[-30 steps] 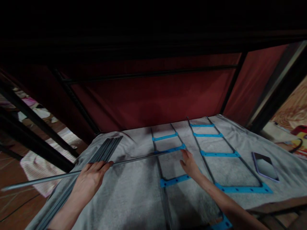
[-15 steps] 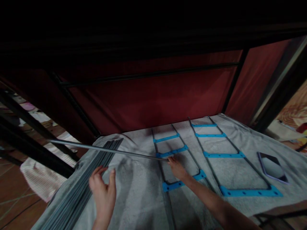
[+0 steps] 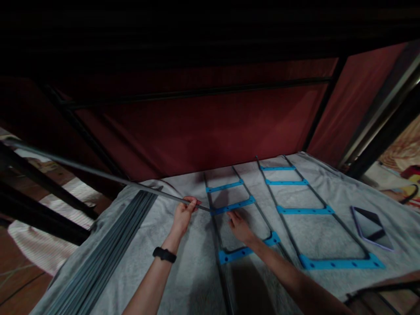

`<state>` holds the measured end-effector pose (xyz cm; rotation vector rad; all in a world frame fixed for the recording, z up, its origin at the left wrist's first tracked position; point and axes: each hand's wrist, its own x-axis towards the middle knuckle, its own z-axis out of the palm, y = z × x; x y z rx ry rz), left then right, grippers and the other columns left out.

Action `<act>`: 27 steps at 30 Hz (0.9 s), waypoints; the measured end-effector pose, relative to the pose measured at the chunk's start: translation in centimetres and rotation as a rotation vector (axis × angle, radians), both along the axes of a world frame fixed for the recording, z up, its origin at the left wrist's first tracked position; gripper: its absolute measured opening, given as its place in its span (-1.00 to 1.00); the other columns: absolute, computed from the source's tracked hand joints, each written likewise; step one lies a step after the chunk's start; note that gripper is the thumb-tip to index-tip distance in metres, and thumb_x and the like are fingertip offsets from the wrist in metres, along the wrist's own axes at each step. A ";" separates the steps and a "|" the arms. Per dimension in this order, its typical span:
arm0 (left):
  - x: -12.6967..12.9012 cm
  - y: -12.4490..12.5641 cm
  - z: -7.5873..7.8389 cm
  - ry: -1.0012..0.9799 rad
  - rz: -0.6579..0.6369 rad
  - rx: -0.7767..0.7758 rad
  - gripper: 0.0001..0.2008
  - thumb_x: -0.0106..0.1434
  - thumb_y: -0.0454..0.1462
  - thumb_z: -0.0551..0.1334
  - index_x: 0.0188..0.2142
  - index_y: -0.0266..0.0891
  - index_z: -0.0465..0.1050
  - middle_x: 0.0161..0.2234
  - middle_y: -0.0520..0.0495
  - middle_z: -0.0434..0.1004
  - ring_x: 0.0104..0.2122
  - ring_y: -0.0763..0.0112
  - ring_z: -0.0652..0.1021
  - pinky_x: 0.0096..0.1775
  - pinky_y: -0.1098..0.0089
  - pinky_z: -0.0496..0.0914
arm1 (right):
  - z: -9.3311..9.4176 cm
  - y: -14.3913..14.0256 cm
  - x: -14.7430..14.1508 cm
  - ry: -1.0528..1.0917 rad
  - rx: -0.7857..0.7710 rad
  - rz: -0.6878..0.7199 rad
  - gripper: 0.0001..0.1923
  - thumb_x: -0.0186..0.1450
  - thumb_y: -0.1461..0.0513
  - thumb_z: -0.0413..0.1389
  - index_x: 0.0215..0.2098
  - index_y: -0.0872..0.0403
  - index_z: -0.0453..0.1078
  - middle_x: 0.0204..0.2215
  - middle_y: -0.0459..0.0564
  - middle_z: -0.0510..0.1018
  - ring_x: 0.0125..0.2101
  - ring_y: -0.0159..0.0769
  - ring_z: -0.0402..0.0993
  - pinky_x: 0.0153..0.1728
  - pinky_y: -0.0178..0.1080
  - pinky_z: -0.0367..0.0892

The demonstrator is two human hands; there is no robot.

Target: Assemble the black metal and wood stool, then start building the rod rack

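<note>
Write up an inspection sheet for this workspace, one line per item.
Surface: grey cloth spread over the work area, wrinkled.
Job's things: long grey rod, raised at its far left end, its right end at a blue connector of the near frame; a second frame lies to the right.
Clutter: bundle of spare rods on the left; tablet on the right.
Grippers: left hand pinches the rod near its right end; right hand rests on the near frame, holding nothing.
Cables: dark cable on the floor far right.
Surroundings: dark red fabric wall, black bars.
</note>
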<state>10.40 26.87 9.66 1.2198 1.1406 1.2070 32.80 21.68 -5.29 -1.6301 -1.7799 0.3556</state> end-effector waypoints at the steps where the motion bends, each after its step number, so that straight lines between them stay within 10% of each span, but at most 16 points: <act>1: 0.0 0.9 0.3 0.017 0.000 0.011 -0.43 -0.08 0.15 0.45 -0.30 -0.21 0.41 -0.35 -0.11 0.65 -0.23 0.24 0.61 -0.18 0.30 0.44 | -0.3 0.1 0.7 0.016 0.011 -0.002 -0.53 0.30 0.42 0.03 0.15 0.08 0.38 0.08 0.14 0.54 0.12 -0.14 0.48 0.18 -0.04 0.39; 27: 5.3 5.6 1.7 0.285 -0.361 0.148 -0.77 0.12 -0.14 0.31 -0.37 -0.20 0.33 -0.51 0.03 0.51 -0.47 0.44 0.48 -0.40 0.43 0.30 | 2.9 5.8 -2.7 0.001 -0.132 0.199 -0.64 0.37 0.44 -0.02 0.00 0.13 0.52 -0.05 0.12 0.63 0.00 -0.19 0.54 0.05 -0.25 0.37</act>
